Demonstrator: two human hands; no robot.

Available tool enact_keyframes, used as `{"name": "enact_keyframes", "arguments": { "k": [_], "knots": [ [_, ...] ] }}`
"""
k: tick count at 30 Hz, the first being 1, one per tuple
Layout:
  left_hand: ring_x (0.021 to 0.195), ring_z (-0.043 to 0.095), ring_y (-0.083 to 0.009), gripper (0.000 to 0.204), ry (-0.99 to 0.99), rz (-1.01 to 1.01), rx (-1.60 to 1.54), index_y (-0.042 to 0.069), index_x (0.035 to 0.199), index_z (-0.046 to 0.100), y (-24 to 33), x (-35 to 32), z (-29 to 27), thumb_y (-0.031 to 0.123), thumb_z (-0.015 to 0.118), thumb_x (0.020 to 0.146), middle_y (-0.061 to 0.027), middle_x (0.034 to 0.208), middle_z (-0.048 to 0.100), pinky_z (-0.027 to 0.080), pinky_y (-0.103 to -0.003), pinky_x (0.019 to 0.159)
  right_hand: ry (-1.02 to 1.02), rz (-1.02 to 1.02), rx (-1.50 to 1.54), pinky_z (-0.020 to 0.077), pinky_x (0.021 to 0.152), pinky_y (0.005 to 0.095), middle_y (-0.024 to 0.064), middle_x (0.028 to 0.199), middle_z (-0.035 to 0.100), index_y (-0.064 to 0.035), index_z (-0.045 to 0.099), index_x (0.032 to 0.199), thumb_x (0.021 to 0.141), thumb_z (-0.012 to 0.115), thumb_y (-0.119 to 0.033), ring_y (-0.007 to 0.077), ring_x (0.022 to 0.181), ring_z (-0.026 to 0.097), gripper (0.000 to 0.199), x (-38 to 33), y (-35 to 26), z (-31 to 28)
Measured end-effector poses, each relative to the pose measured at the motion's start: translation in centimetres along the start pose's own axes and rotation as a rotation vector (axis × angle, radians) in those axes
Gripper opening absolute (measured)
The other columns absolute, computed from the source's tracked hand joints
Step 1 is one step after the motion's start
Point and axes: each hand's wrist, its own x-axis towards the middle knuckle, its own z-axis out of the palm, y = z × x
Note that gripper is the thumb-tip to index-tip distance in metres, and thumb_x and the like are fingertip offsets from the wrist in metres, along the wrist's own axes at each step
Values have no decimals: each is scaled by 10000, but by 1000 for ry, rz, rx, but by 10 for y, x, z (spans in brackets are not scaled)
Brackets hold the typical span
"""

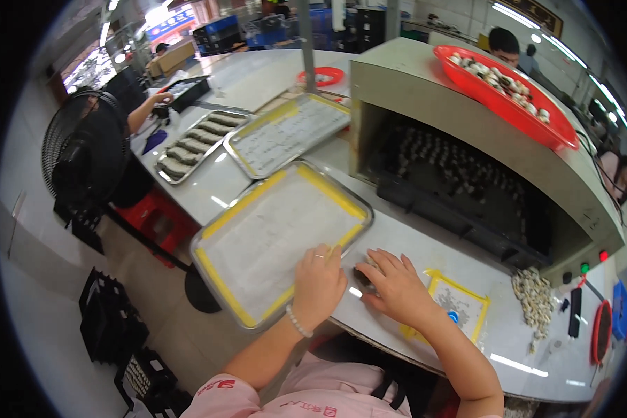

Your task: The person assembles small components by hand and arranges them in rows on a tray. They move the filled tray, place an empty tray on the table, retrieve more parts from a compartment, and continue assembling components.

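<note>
A large metal tray (279, 223) with a pale sheet and yellow tape along its edges lies tilted in front of me, its lower left part over the table's edge. My left hand (319, 284), with a ring and a bead bracelet, is closed over the tray's near right rim. Its thumb is hidden. Beside it on the white table, my right hand (393, 282) is curled with fingers bent downward. A small dark thing (361, 277) shows at its fingertips, too covered to name. Right of that hand, a small yellow-taped sheet (460, 306) bears grey marks and a blue round piece (453, 316).
Another taped tray (285, 136) and a tray with wavy rows (202, 143) lie farther left. A grey box-shaped machine (481, 118) holds a black crate (460, 202); a red tray (508, 90) rests on top. Small pale pieces (533, 299) are heaped right. A fan (83, 150) stands left.
</note>
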Motion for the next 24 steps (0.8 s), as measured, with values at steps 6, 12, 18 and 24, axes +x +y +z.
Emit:
{"name": "enact_keyframes", "arguments": {
  "k": [6, 12, 18, 24],
  "knots": [
    [1102, 504, -372, 457, -116, 172, -333, -19, 1190, 555, 15, 0, 13, 41, 637, 744, -229, 1179, 521, 434, -421, 933, 155, 228, 171, 438, 948, 443, 160, 1232, 540, -50, 567, 1183, 760, 711, -119, 341, 1145, 518, 452, -68, 7, -53],
    [1004, 515, -331, 420, -125, 239, -282, 4, 1149, 580, 16, 1, 27, -8, 605, 731, -157, 1053, 577, 441, -423, 867, 304, 433, 251, 490, 846, 405, 139, 1054, 626, -21, 638, 1064, 752, 674, 1, 335, 977, 595, 315, -112, -14, -46],
    [956, 538, -326, 377, -67, 182, -262, -2, 1080, 624, 15, -9, 23, -3, 670, 706, -148, 984, 597, 461, -396, 818, 175, 272, 243, 440, 930, 426, 157, 1225, 542, -47, 636, 1049, 752, 676, -56, 325, 1129, 521, 300, -62, -8, -16],
    [953, 544, -325, 363, -50, 148, -281, -6, 1068, 631, 16, -17, 17, 1, 684, 709, -146, 982, 599, 464, -390, 816, 182, 385, 65, 356, 1000, 553, 160, 1291, 496, -28, 626, 912, 712, 737, -160, 340, 1269, 418, 264, -39, -23, 12]
  ]
}}
